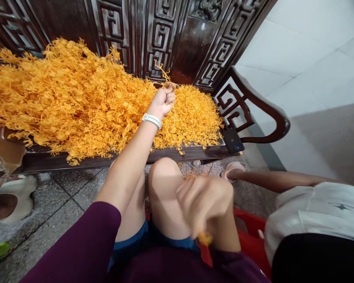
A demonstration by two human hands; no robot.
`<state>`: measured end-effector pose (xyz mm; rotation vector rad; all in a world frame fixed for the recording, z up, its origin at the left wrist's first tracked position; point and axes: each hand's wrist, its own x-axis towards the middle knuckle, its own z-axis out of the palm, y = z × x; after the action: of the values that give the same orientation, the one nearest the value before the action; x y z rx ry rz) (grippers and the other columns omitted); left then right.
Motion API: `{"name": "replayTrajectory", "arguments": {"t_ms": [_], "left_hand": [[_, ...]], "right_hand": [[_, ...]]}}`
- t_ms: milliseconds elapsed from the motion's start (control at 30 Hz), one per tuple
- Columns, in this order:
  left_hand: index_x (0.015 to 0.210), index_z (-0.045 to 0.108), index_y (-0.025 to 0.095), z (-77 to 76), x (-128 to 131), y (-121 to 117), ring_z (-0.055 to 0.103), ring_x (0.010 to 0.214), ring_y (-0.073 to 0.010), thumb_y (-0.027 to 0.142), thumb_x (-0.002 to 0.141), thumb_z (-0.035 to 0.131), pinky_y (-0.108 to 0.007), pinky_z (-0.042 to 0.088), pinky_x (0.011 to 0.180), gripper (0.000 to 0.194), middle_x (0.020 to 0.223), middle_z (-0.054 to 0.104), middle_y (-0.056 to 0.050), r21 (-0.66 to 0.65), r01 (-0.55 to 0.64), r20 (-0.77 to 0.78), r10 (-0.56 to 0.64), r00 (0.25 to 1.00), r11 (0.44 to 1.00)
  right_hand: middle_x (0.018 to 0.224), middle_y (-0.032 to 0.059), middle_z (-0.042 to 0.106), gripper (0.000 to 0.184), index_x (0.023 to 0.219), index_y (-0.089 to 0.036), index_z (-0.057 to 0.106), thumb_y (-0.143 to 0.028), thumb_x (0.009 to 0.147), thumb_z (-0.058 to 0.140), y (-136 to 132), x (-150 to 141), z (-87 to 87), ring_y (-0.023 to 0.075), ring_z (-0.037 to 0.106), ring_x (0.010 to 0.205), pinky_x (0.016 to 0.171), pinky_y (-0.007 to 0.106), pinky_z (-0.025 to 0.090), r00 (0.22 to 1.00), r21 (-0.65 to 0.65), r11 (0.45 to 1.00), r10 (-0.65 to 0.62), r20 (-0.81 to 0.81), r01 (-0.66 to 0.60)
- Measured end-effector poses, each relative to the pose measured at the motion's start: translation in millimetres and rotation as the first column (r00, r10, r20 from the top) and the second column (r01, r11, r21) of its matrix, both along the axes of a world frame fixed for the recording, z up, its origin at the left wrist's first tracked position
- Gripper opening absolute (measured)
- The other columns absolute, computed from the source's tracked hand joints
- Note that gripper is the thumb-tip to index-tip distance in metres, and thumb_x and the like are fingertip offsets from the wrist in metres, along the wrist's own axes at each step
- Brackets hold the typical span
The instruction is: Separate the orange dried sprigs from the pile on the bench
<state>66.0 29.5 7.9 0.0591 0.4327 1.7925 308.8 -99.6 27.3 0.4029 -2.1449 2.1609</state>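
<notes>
A big heap of orange plastic sprigs (76, 98) covers the seat of a dark carved wooden bench (171, 153). My left hand (163, 101), with a white band on the wrist, reaches out over the heap and is closed on one orange sprig (164, 74) that sticks up from the fingers. My right hand (205, 204) is close to me above my knee, blurred, with the fingers curled round a small orange piece (205, 238) at its lower edge.
A black phone (233, 140) lies on the bench's right end by the curved armrest (253, 102). Another person in a white top (315, 212) sits at the right, leg stretched toward the bench. A red stool (250, 236) is under me. A shoe (14, 196) rests on the floor, left.
</notes>
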Motion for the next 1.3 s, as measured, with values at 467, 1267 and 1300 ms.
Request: {"name": "replayTrajectory", "arguments": {"t_ms": [467, 1267, 1300], "left_hand": [[0.091, 0.054, 0.017, 9.3, 31.3, -9.2, 0.022, 0.041, 0.0013, -0.002, 0.104, 0.048, -0.015, 0.015, 0.039, 0.024, 0.073, 0.062, 0.004, 0.064, 0.098, -0.216, -0.082, 0.973, 0.993], [0.104, 0.063, 0.021, 5.3, 3.0, -19.4, 0.03, 0.04, -0.0008, 0.005, 0.09, 0.073, -0.019, 0.013, 0.044, 0.024, 0.07, 0.068, 0.002, -0.05, 0.043, -0.735, -0.065, 0.675, 0.998], [0.104, 0.066, 0.021, 4.5, 2.6, -20.8, 0.034, 0.041, -0.0014, 0.006, 0.089, 0.076, -0.019, 0.012, 0.044, 0.024, 0.069, 0.068, 0.001, -0.031, 0.094, -0.757, -0.085, 0.647, 0.995]], "right_hand": [[0.071, -0.002, 0.062, 0.041, 0.086, -0.019, 0.068, -0.057, 0.085, 0.083, 44.9, -56.4, -67.3, 0.0118, 0.053, 0.064, 0.064, 0.026, 0.044, 0.327, 0.007, 0.331, -0.933, 0.149, 0.944], [0.07, -0.0033, 0.043, 0.005, 0.094, -0.023, 0.068, -0.026, 0.09, 0.067, 2.2, -28.2, 8.4, 0.0136, 0.03, 0.061, 0.053, 0.023, 0.036, 0.594, -0.651, 0.231, -0.689, 0.415, 0.723], [0.069, -0.0042, 0.04, 0.004, 0.091, -0.022, 0.066, -0.024, 0.088, 0.068, -2.0, -27.5, 7.6, 0.0125, 0.03, 0.06, 0.053, 0.022, 0.035, 0.608, -0.667, 0.226, -0.675, 0.419, 0.71]]}}
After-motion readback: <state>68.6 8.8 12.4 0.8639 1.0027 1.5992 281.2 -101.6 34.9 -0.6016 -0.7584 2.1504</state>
